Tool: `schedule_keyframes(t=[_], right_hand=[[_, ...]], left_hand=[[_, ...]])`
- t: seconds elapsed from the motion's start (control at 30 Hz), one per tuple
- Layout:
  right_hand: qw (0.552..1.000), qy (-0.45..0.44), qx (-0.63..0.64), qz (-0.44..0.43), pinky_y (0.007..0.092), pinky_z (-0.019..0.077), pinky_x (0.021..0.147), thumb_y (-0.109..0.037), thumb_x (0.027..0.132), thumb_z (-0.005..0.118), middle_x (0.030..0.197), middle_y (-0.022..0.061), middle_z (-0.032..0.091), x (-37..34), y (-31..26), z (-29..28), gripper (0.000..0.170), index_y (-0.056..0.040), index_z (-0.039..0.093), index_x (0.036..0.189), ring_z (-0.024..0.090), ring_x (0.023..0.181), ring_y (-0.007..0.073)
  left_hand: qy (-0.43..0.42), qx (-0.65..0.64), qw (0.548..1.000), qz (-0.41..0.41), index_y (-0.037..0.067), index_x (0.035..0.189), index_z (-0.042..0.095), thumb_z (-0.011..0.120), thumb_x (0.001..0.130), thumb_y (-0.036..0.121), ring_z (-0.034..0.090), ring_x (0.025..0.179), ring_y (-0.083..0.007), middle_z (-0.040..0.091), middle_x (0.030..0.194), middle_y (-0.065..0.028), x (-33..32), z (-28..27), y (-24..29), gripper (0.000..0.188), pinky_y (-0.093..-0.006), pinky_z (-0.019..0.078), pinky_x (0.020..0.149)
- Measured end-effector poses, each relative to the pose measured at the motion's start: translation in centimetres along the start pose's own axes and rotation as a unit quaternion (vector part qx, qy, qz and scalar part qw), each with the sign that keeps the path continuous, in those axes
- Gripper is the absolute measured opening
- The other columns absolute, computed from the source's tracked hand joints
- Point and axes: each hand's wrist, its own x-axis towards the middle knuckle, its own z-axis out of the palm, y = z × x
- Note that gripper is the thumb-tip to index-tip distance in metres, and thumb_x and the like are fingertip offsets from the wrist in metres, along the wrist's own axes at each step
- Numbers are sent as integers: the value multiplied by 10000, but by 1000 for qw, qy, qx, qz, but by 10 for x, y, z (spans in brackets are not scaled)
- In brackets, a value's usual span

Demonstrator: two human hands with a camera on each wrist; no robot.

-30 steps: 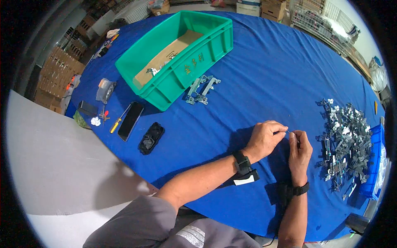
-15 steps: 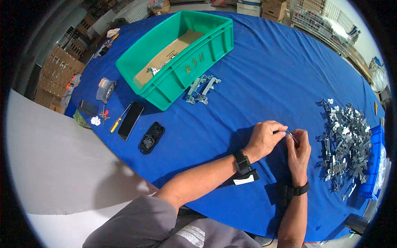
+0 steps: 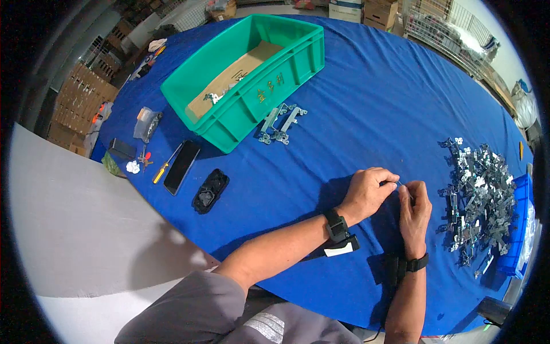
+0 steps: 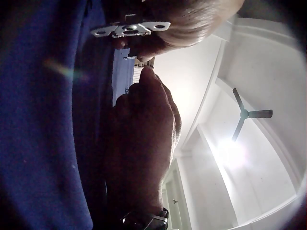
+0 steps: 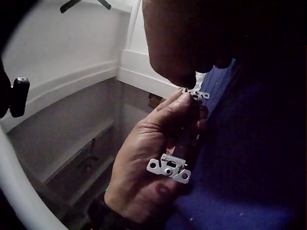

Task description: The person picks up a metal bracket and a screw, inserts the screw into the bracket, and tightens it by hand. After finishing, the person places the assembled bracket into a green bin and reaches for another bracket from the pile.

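Note:
My left hand (image 3: 368, 196) grips a slim metal bracket, curled around its middle. In the right wrist view, one end plate of the bracket (image 5: 169, 171) shows by the palm of the left hand (image 5: 139, 151), and its other end emerges at the thumb tip. Bent fingers of my right hand (image 3: 415, 215) pinch at that far end, close to the left fingertips; the exact contact is partly hidden. The left wrist view has the bracket's end plate (image 4: 130, 28) beside the left hand (image 4: 196, 21), with the right hand (image 4: 141, 129) below.
A green crate (image 3: 229, 123) holding cardboard and metal parts stands at the back left, with loose brackets (image 3: 292, 125) beside it. A large bracket pile (image 3: 478, 195) lies right, by a blue bin (image 3: 520, 223). A phone (image 3: 182, 167), screwdriver (image 3: 162, 171) and black case (image 3: 211, 191) lie left.
The right thumb and fingers have shifted slightly at the bracket's end, covering more of the metal visible half a second ago. The left hand has stayed nearly still.

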Motion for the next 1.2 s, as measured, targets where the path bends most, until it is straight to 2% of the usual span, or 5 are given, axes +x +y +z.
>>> schedule_keyframes(t=[0.27,0.33,0.53,0.63,1.2], right_hand=[[999,-15,-16,45,334,409,546,-115,994,659,698,101,587,1,-9,0,134,0,604,950,501,607,153],[999,29,17,-14,338,415,548,-121,1000,652,698,102,591,0,1,7,140,2,616,945,516,608,158],[997,-14,-69,-17,321,433,558,-115,992,658,716,103,613,1,7,-1,137,3,607,944,545,626,146],[1000,13,-4,2,330,426,554,-120,990,663,705,110,592,1,-5,3,145,2,606,936,519,608,152],[1000,5,-3,14,337,417,555,-108,1001,646,712,103,587,0,-4,3,127,1,632,937,509,604,153]], left_hand=[[10,15,1000,19,-6,1036,762,717,900,116,742,904,-233,761,1001,-164,0,1,-2,188,-342,572,788],[12,14,1000,22,-5,1035,762,717,900,115,742,902,-232,761,997,-165,0,1,-2,187,-343,572,788],[6,8,1000,2,-6,1030,761,716,899,114,743,899,-238,760,991,-168,0,0,2,184,-340,572,784],[0,17,1000,2,-11,1027,759,715,900,116,743,901,-239,760,990,-167,0,-1,3,185,-340,571,783],[8,12,1000,10,-10,1032,757,714,897,127,744,904,-245,760,1003,-176,0,1,0,198,-344,570,783]])
